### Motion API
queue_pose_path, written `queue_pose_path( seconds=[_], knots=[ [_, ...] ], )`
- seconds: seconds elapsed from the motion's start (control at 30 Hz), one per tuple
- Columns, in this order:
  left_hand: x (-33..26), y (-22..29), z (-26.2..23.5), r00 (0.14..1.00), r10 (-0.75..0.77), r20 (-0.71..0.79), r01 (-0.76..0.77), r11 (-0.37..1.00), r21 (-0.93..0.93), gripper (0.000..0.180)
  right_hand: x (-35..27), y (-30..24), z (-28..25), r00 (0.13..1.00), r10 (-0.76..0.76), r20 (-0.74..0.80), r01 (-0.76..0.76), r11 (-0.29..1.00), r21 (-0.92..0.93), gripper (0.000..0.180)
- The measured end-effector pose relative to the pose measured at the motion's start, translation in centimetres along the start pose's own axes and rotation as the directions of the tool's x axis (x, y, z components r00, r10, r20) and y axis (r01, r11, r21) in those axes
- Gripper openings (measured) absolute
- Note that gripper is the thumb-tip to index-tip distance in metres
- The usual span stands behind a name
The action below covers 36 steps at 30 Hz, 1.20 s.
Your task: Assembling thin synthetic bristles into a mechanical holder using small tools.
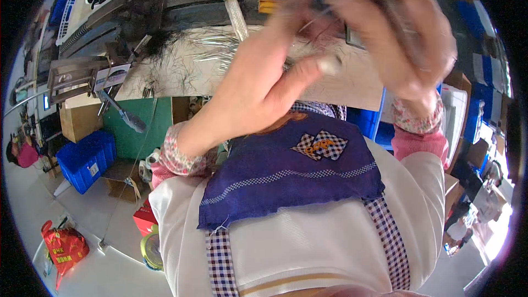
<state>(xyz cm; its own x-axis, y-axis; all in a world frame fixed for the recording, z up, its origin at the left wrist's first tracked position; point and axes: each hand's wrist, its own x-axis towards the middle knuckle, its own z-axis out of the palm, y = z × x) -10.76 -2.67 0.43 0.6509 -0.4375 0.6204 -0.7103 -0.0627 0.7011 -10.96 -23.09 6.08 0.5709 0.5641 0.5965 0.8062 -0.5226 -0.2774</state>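
1. Head view, the hands: taking the picture as a clock face, the left hand [258,80] lies just above the centre toward 12. Its thumb stands well out from the fingers, which smear with blur; whether they have hold of anything I cannot tell. The right hand [404,25] is at 2 o'clock, its fingers bent and blurred; its grip cannot be told either.
2. Head view, the piece between them: a thin pale strand [318,18] shows at 1 o'clock, near the fingertips of both hands. Blur hides its ends and which fingers, if any, touch it.
3. Head view, the surroundings: thin silvery pieces [220,41] lie loose at 11 o'clock on the pale worktop [357,80], with dark bristle-like scraps [179,63] at 10. A whitish wrapped rod [235,16] is between 11 and 12, beside dark machinery [190,0].
4. Handling, as a judgement: the strand looks very light and springy, probably smooth enough to slip and easy to bend. A thumb-and-fingertip pinch near its middle should suit, clear of possibly sharp ends; squeezing hard would likely kink it.
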Motion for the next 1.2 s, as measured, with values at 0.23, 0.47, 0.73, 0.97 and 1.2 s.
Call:
queue_pose_path(
  seconds=[0.23,0.47,0.73,0.97,1.2],
  knots=[
    [-6.3,-5.4,-2.9,0.790,-0.591,-0.167,0.569,0.806,-0.161,0.022,-0.8,7.5,1.9,0.924,0.337,-0.179,-0.359,0.927,-0.108,0.014],
    [-2.5,-4.7,2.5,0.343,-0.939,0.030,0.675,0.224,-0.703,0.022,-1.2,10.1,6.8,0.993,0.083,0.084,-0.057,0.959,-0.277,0.019],
    [-1.4,-3.7,-8.2,0.795,-0.577,0.188,-0.120,-0.454,-0.883,0.021,-0.6,8.2,7.2,0.986,0.102,0.129,-0.055,0.945,-0.323,0.012],
    [-4.4,-2.9,-6.0,0.887,-0.462,0.006,0.446,0.852,-0.273,0.019,2.4,10.6,8.4,0.941,0.296,0.162,-0.217,0.898,-0.383,0.015],
    [4.6,-11.3,2.8,0.920,-0.337,0.201,0.308,0.938,0.161,0.019,2.0,10.8,4.2,0.905,0.345,0.251,-0.356,0.935,-0.001,0.020]
  ],
)
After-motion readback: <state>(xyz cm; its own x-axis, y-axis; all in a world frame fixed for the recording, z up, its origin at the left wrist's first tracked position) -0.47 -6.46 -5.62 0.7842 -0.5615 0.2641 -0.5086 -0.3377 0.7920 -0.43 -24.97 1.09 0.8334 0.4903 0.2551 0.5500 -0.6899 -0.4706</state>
